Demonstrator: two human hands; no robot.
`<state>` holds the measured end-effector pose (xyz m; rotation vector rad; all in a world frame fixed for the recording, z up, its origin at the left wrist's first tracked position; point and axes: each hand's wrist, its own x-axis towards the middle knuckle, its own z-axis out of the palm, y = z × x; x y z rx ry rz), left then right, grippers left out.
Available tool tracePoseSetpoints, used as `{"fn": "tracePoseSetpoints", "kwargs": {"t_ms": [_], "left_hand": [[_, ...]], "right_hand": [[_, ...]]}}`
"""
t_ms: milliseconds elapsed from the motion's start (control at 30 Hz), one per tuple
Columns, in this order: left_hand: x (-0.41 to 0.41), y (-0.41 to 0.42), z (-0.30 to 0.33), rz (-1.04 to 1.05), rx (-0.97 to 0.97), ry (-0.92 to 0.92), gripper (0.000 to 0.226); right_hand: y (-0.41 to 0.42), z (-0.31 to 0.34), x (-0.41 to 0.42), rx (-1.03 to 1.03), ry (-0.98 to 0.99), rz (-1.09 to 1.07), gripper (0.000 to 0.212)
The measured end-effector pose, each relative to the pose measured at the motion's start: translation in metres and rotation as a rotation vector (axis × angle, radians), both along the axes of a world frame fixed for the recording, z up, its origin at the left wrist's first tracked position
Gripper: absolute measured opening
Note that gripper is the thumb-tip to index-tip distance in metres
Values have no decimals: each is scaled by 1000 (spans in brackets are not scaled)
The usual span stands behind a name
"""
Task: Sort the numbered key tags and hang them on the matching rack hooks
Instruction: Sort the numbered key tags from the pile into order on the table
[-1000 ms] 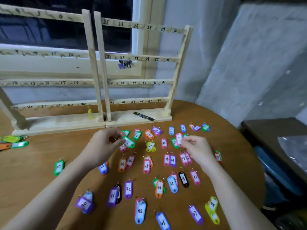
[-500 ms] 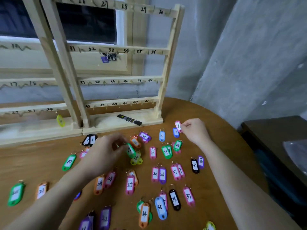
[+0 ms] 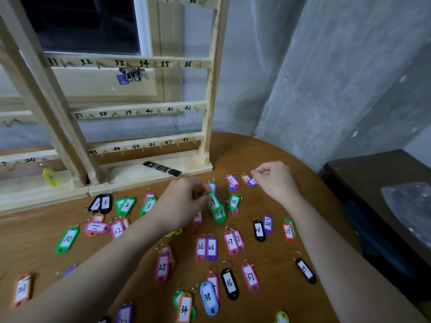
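Both hands' fingers pinched: left hand (image 3: 184,201) on green tag (image 3: 213,201), right hand (image 3: 275,180) on purple tag (image 3: 251,182) near table edge (image 3: 310,166).

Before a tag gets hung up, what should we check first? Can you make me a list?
1. Left hand holds a green tag: ok.
2. Number on that tag readable: cannot tell, blurred.
3. Right hand pinches the purple tag: ok.
4. Rack numbers readable, 31 to 48: ok.
5. Hooks 37 to 42 free: ok.
6. Hook near 33 and 34 free: not ok, keys hang there.
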<state>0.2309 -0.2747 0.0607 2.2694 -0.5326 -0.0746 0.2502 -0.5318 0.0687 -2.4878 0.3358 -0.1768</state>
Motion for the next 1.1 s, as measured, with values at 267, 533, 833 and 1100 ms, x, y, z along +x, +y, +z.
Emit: {"fn": "tracePoseSetpoints", "kwargs": {"t_ms": [267, 533, 833, 1100], "left_hand": [[25, -92, -11, -136, 132, -96, 9], [49, -124, -19, -154, 265, -186, 16], [55, -99, -7, -238, 411, -328, 17], [27, 65, 23, 123, 335, -310, 10]], "right_hand": [[-40, 11, -68, 153, -26, -91, 16], [-61, 11, -100, 221, -16, -135, 16], [-51, 14, -108, 269, -73, -103, 17], [23, 24, -91, 472, -101, 37, 20]]}}
